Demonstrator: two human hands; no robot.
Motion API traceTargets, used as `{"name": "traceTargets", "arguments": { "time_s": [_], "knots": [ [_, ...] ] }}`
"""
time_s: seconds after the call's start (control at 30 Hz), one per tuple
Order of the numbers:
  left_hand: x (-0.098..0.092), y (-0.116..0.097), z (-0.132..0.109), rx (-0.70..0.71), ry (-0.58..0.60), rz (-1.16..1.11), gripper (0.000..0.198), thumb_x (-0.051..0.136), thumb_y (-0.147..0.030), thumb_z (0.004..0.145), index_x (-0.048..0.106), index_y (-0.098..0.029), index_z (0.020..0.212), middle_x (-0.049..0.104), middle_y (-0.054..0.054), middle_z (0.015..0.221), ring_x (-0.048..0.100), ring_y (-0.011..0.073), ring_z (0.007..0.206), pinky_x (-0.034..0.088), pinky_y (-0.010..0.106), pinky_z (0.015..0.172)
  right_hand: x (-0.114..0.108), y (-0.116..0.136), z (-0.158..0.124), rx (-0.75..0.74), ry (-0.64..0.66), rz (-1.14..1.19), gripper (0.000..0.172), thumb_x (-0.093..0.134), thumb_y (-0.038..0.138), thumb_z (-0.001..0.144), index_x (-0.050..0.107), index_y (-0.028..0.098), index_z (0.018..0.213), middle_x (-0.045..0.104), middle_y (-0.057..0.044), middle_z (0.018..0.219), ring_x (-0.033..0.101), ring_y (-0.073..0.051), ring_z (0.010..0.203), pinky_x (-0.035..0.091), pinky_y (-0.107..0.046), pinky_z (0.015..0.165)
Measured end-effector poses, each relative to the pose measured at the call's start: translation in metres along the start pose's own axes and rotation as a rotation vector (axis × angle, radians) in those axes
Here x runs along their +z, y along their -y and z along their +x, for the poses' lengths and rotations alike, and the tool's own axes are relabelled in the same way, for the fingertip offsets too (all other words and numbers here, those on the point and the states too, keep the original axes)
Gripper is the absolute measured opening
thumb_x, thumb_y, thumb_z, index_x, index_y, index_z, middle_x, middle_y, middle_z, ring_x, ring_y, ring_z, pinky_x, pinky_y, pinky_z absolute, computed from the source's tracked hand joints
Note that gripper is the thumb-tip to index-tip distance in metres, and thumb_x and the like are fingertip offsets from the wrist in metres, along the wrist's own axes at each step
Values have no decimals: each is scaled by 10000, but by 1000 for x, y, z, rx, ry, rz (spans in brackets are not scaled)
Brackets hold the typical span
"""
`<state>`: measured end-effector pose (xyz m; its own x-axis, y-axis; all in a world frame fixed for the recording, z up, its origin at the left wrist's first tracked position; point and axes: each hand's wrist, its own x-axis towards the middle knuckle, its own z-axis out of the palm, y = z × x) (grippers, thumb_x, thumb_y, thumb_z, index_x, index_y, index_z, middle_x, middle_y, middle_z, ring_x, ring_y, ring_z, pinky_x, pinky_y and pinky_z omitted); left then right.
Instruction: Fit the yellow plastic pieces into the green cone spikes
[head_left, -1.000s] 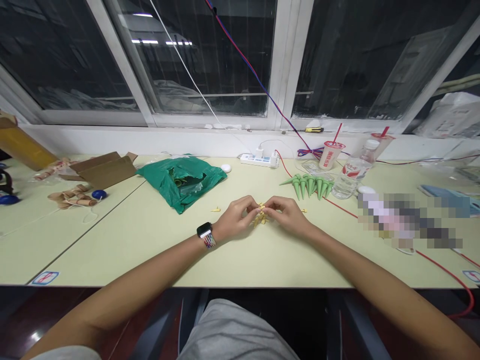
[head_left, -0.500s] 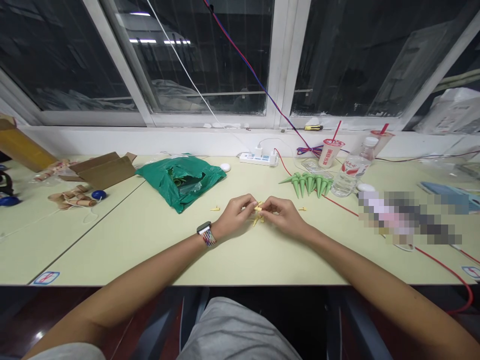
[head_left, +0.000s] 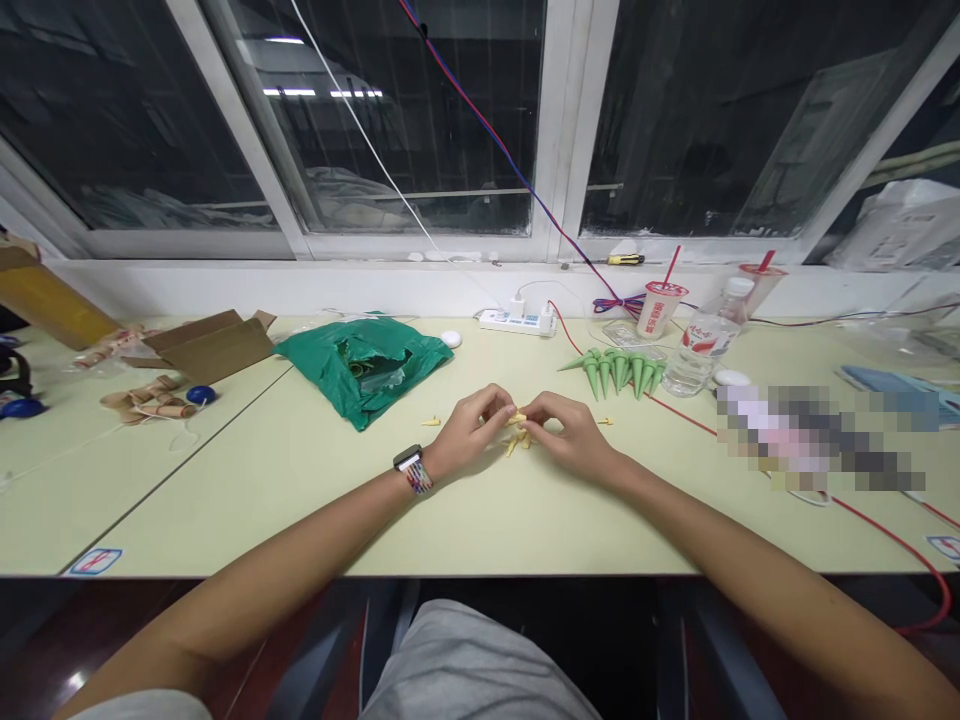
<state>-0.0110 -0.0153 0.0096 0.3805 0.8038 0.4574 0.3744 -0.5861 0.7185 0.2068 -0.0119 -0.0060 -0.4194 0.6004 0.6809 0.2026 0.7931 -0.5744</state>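
My left hand (head_left: pixel 472 432) and my right hand (head_left: pixel 568 433) meet at the middle of the pale green table (head_left: pixel 300 480). Both pinch a small cluster of yellow plastic pieces (head_left: pixel 517 430) held just above the tabletop. A watch sits on my left wrist (head_left: pixel 412 468). One loose yellow piece (head_left: pixel 430 421) lies left of my left hand, and another loose yellow piece (head_left: pixel 604 421) lies right of my right hand. A row of green cones (head_left: pixel 619 368) lies beyond my right hand.
A green plastic bag (head_left: pixel 364 365) lies at the back left, with a cardboard box (head_left: pixel 210 345) and paper rolls (head_left: pixel 150 398) further left. A power strip (head_left: pixel 517 321), a cup with a straw (head_left: pixel 658 307), a water bottle (head_left: pixel 697 350) and a red cable (head_left: pixel 885 535) occupy the back and right.
Both hands stay together on the yellow pieces, with only small finger shifts. The view has shifted slightly.
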Motion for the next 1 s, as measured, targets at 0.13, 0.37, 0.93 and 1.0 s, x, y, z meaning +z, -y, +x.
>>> {"name": "traceTargets", "arguments": {
  "time_s": [0.13,0.37,0.93,1.0],
  "knots": [
    [0,1,0,84,1,18,296,634,-441,1017,643,-204,1193,656,44,1001,608,147,763,478,283,690,-3,-2,1,58,-58,26,153,664,371,1015,690,223,988,698,-26,857,657,-162,738,548,-312,698],
    [0,-2,2,103,43,78,248,529,-383,1079,698,-202,1087,689,55,998,625,174,864,474,300,760,-3,-1,1,54,-59,1,130,640,332,1028,683,222,974,689,-29,870,660,-162,757,545,-315,703],
    [-2,-1,-1,49,41,93,364,460,-425,1094,562,-195,831,578,3,767,530,157,720,394,301,697,-3,1,2,42,-59,-5,113,628,327,1030,680,231,1001,682,-35,881,656,-172,768,551,-332,712],
    [-2,-1,-1,46,46,110,433,400,-416,1111,527,-196,761,554,1,722,520,156,697,387,309,705,-3,1,2,39,-53,-4,121,623,331,1033,682,230,1003,678,-33,874,646,-168,758,549,-329,709]
  ]
}}
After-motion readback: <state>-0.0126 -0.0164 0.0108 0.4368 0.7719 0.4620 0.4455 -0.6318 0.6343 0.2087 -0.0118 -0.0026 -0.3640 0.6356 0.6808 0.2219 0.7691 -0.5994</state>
